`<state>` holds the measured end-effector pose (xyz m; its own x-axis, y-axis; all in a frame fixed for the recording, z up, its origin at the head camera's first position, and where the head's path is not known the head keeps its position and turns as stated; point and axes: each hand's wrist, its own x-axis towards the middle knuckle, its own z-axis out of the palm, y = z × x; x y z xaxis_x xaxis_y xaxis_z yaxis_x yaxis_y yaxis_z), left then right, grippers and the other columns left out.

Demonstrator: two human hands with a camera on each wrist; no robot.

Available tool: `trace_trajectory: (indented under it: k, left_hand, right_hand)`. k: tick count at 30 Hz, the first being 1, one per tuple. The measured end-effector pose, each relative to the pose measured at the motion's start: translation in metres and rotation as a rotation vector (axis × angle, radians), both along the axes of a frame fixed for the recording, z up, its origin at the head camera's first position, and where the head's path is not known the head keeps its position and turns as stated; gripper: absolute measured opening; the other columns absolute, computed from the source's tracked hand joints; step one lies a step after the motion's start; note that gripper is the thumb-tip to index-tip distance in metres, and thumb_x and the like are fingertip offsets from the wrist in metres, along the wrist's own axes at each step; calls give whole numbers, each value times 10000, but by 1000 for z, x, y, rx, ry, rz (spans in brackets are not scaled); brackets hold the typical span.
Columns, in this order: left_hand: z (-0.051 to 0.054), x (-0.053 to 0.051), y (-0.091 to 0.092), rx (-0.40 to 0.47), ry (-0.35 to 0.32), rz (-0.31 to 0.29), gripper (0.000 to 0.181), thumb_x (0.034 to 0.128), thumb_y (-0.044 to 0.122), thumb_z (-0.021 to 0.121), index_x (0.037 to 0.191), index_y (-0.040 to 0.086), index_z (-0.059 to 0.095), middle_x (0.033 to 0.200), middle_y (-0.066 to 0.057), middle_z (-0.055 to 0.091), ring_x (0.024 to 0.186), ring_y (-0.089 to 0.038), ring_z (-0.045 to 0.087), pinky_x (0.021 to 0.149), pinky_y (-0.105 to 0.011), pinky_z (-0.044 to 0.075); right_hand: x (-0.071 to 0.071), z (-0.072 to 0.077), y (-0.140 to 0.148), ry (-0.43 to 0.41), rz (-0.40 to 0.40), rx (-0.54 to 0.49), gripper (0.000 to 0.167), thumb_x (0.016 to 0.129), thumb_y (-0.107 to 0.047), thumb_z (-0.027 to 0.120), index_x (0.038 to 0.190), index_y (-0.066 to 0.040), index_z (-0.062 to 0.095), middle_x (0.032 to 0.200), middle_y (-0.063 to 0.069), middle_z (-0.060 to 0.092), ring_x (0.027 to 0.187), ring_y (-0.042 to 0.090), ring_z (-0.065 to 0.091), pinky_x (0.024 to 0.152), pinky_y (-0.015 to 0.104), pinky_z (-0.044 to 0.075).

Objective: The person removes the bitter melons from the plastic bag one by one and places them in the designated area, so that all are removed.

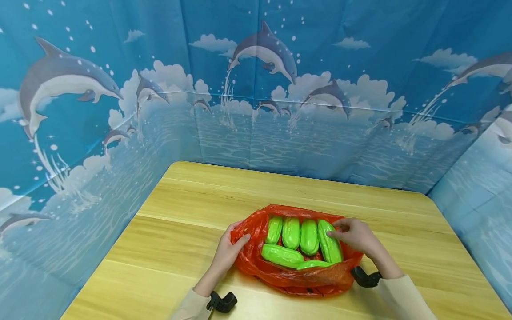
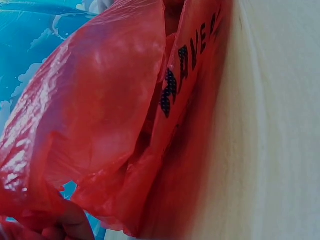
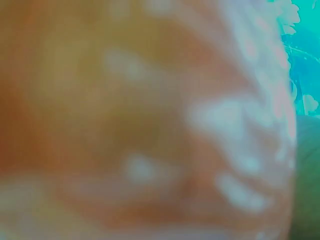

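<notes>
A red plastic bag point(image 1: 312, 282) lies on the table with its mouth spread wide. Inside are several glossy green cucumbers point(image 1: 310, 238): some side by side along the back, one lying crosswise point(image 1: 282, 256) at the front left, another partly hidden by the front rim. My left hand point(image 1: 232, 249) grips the bag's left edge, thumb inside; the left wrist view shows its fingers point(image 2: 72, 220) on the crumpled plastic. My right hand point(image 1: 358, 235) pinches the right rim, its thumb touching the slanted rightmost cucumber point(image 1: 330, 242). The right wrist view is mostly blurred by close plastic.
A light wood-grain table point(image 1: 192, 195) with rounded back corners lies under the bag. Around it hangs a blue dolphin-print curtain point(image 1: 256, 133). Each wrist carries a black camera mount, such as the left one point(image 1: 223, 302). Dark lettering point(image 2: 170, 92) marks the bag's outside.
</notes>
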<state>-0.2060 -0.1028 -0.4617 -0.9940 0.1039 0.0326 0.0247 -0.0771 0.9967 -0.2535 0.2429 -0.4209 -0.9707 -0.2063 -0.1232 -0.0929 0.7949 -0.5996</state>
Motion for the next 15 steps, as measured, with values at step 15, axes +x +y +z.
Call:
trace_trajectory:
  k: [15]
  left_hand:
    - [-11, -5, 0, 7, -4, 2, 421, 938, 56, 574, 1314, -59, 421, 1265, -254, 511, 1093, -351, 541, 886, -387, 491]
  right_hand:
    - [-2, -3, -1, 35, -28, 24, 365, 854, -292, 708, 1039, 13, 633, 854, 71, 648, 718, 204, 600, 584, 356, 489]
